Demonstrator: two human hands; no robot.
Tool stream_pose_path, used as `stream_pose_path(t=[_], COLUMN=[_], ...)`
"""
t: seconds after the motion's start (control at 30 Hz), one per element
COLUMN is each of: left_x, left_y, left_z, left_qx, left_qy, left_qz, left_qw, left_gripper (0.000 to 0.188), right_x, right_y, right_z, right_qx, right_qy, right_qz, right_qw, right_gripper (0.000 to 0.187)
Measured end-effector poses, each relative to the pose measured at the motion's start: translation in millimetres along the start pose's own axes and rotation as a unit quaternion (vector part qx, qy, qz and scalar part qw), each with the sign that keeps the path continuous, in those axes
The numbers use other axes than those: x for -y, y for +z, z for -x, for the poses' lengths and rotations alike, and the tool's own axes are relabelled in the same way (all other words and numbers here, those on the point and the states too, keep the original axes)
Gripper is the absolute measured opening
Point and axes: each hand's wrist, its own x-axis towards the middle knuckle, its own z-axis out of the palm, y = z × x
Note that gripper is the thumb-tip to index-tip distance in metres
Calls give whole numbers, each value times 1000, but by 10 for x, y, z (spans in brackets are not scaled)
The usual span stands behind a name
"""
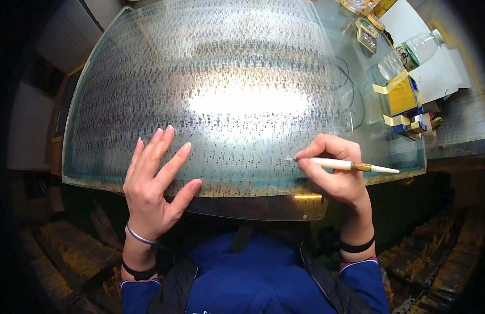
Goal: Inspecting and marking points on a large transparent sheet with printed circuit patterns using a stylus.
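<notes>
A large transparent film (pixel 148 78) covered in rows of small dark marks lies over a glass tabletop (pixel 378 157). My left hand (pixel 153 186) rests on the film near its front, palm down, with fingers spread. To the right, my right hand (pixel 334 167) pinches a slender white pen-like tool (pixel 331 163) with a brown-gold band. Its tapered back end points right, past my hand. The working tip is at the film just left of my fingertips, too small to make out clearly.
Yellow-and-blue boxes (pixel 402 97) stand at the right edge, by a clear plastic bottle (pixel 420 49) on white sheets. A thin dark cable (pixel 352 91) curls beside the film. Bright glare covers the film's middle. Shelves of upright pieces (pixel 75 246) are below.
</notes>
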Motion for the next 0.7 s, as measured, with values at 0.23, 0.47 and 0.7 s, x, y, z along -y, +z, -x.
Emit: stream_pose_path(t=[0.23,0.47,0.7], left_x=[-3,-9,1], left_y=[9,17,16], left_z=[15,20,23], left_qx=[6,1,-2], left_qy=[-2,-4,-2], left_qz=[2,5,5], left_qw=[1000,1000,1000], left_gripper=[45,45,45], right_x=[-36,-40,-58], right_y=[-11,-11,22], right_z=[6,19,14], right_qx=[15,23,-5], right_qy=[-33,-48,-61], right_qz=[22,25,35], right_qw=[999,998,997], right_gripper=[6,6,6])
